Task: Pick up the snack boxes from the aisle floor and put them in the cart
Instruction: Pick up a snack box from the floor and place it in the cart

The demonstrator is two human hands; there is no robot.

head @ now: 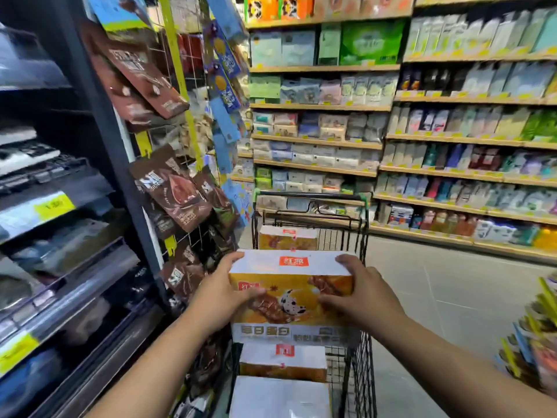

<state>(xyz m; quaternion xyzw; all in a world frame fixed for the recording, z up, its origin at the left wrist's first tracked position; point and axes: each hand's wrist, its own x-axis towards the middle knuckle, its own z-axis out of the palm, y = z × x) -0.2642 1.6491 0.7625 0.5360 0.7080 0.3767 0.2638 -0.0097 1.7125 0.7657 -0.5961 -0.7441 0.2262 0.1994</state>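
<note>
1. Head view, the held thing: a snack box (291, 285) with a white top and an orange front sits level in the middle of the picture, its long edges running from 9 to 3 o'clock, above the basket of the cart (361, 372)
2. Head view, left side: the left hand (221, 292) clasps the box's 9 o'clock end, thumb laid on the orange front and fingers curled over the top edge, so its grip is closed round the box
3. Head view, right side: the right hand (361, 292) clasps the 3 o'clock end the same way, thumb on the front, fingers over the top, its grip also closed round the box
4. Head view, the basket: the black wire cart stretches from 6 towards 12 o'clock under the box; three like boxes lie along its 9 o'clock side, a far box (287, 238), a middle box (283, 362) and a near box (278, 396); whether the held one touches them cannot be told
5. Head view, room inside: bare wire shows along the basket's 3 o'clock side, beside the boxes
6. Head view, 9 o'clock edge: a rack (177, 191) of hanging brown bags crowds close to the cart's rim, with a dark chiller (60, 206) beyond
7. Head view, 3 o'clock edge: grey floor (452, 297) lies open between the cart and the stocked shelves (452, 173); a display (536, 342) juts in at 4 o'clock
</note>
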